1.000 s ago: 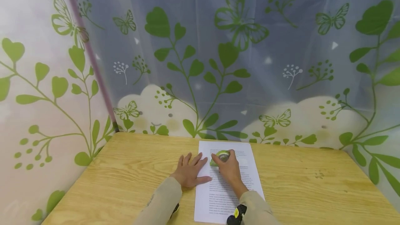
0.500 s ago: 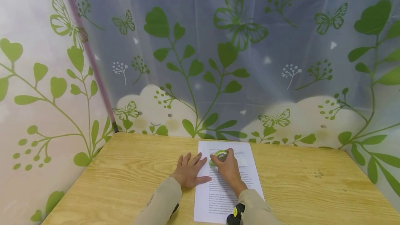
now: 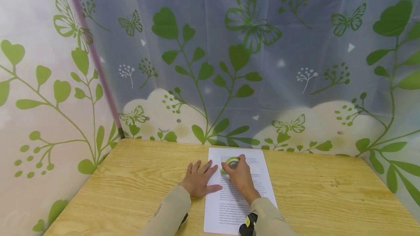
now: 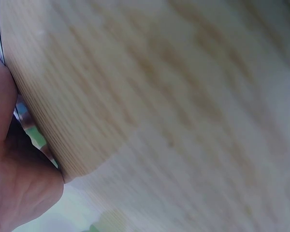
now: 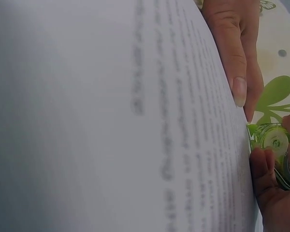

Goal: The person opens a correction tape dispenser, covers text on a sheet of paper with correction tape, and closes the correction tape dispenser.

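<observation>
On the table lies a printed sheet of paper (image 3: pixel 236 214) with lines of dark text. My right hand (image 3: pixel 242 181) grips a green correction tape (image 3: pixel 233 163) with a round reel, pinched between thumb and fingers, its lower end at the upper lines of text. In the right wrist view the reel of the correction tape (image 5: pixel 274 140) shows between the fingers. My left hand (image 3: pixel 198 180) rests flat with spread fingers on the sheet's left edge, its thumb on the text. The left wrist view catches only part of the left hand (image 4: pixel 19 169) at its edge.
The wooden table (image 3: pixel 141 177) extends to both sides of the sheet, with a small mark on its right part. A curtain (image 3: pixel 197 65) printed with leaves and butterflies hangs behind it. A dark device (image 3: pixel 247 225) is strapped at the right wrist.
My right hand with the correction tape has shifted very slightly toward the top of the sheet. The left hand and the sheet stay in place.
</observation>
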A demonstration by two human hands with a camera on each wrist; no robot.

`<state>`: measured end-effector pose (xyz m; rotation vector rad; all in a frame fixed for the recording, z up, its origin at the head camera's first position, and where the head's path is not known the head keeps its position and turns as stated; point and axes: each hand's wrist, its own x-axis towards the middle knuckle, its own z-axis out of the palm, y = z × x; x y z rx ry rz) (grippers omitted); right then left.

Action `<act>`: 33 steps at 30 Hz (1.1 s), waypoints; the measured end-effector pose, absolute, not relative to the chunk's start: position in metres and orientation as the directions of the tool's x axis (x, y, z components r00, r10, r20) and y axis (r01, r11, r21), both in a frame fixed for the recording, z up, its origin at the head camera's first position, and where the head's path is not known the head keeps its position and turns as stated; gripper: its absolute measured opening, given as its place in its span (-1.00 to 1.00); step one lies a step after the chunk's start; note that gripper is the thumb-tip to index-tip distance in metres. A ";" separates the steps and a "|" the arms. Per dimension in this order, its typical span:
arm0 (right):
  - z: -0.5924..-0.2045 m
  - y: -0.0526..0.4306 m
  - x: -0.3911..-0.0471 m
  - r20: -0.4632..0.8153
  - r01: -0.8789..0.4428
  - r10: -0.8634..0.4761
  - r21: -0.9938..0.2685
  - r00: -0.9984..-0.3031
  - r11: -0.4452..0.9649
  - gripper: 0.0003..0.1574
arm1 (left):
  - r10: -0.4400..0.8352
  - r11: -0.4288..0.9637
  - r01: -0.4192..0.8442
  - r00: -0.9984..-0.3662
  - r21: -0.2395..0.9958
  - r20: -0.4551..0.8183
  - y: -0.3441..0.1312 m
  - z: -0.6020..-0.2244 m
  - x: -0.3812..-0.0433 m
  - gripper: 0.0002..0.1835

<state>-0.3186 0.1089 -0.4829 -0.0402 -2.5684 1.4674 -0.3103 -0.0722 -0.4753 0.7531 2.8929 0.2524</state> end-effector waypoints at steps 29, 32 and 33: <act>-0.484 0.124 -0.314 0.116 -0.014 0.170 -0.862 -0.979 0.506 -0.31 | 0.513 0.843 0.492 -0.857 0.216 -0.052 -0.073 -0.475 -0.308 -0.17; -0.484 0.126 -0.314 0.108 -0.011 0.166 -0.868 -0.980 0.497 -0.31 | 0.509 0.848 0.487 -0.859 0.211 -0.060 -0.072 -0.473 -0.307 -0.17; -0.485 0.127 -0.314 0.108 -0.011 0.165 -0.866 -0.980 0.499 -0.31 | 0.508 0.848 0.487 -0.859 0.210 -0.062 -0.072 -0.473 -0.306 -0.17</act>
